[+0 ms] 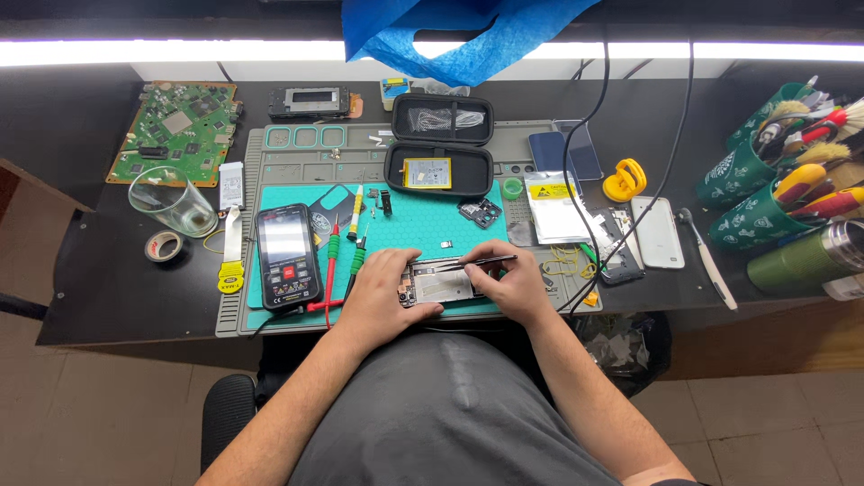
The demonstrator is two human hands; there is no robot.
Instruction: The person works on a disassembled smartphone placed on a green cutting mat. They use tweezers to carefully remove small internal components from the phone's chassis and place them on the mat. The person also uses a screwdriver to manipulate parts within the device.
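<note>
Dark bench, teal mat (409, 229) near its front edge: my left hand (382, 288) clamps the opened phone (438, 285) flat there, my right hand (513, 279) pinches tweezers (481, 262) over its top edge, mid-disassembly I judge, steadiness needed next.

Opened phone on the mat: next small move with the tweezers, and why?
Probably lower the tweezers' tip onto the upper edge of the opened phone and pick at the part there. The right hand holds them nearly flat across the top of the phone, tip pointing left, while the left hand pins the phone's left end to the teal mat. The exact part under the tip is too small to tell.
</note>
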